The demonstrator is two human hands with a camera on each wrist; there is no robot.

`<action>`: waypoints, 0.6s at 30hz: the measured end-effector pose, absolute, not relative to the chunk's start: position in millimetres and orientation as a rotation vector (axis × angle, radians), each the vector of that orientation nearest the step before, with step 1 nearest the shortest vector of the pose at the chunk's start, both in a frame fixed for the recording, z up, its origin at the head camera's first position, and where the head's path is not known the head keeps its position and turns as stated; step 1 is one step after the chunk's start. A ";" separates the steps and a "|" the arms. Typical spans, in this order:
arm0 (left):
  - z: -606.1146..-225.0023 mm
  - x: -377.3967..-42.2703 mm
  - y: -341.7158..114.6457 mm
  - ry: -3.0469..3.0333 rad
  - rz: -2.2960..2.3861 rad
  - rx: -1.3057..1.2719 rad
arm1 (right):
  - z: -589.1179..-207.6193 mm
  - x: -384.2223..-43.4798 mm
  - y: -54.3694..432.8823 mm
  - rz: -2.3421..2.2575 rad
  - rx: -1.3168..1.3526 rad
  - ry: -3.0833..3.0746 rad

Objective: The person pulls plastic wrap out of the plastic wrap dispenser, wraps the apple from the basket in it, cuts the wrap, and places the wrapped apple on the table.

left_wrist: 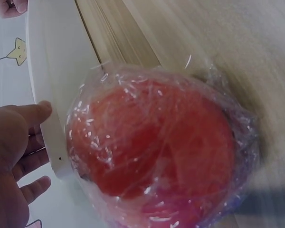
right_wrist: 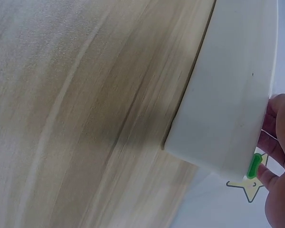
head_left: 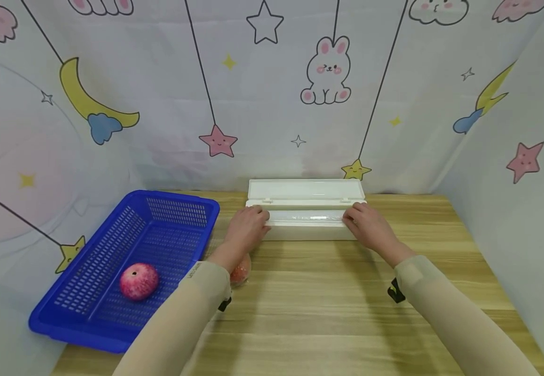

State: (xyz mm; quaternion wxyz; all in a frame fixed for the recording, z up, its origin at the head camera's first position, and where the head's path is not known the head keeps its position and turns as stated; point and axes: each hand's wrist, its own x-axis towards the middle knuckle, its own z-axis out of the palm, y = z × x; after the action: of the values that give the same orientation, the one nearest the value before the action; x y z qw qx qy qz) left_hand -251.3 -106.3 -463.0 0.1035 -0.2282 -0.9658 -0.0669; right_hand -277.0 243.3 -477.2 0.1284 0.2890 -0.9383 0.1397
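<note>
A long white cling film box (head_left: 309, 233) stands at the back of the table, its lid (head_left: 305, 189) raised. Glossy clear cling film (head_left: 311, 216) stretches along its opening between the two hands. My left hand (head_left: 249, 225) pinches at the film's left end, thumb at the front edge, as the left wrist view shows. At the other end my right hand (head_left: 369, 224) pinches likewise, fingers bent over the rim beside a small green piece (right_wrist: 254, 166). Close to my left wrist lies a round red fruit wrapped in clear film (left_wrist: 156, 142), partly hidden by the forearm in the head view.
A blue plastic basket (head_left: 196, 230) on the left holds one round pinkish-red fruit (head_left: 139, 281). The wooden table (head_left: 309, 313) ends at a patterned cloth backdrop (head_left: 272, 104) behind the box and along both sides.
</note>
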 end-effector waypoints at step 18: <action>-459.1 -262.2 -104.5 -2.852 -0.337 -0.605 | -452.4 -298.2 240.6 0.402 0.862 -2.715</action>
State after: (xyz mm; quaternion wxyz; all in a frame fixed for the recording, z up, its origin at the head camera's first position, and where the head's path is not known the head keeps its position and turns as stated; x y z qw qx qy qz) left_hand -262.2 -104.5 -459.1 0.1031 -0.2050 -0.9666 -0.1143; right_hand -298.2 240.6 -452.4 0.1319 0.2972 -0.9355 0.1385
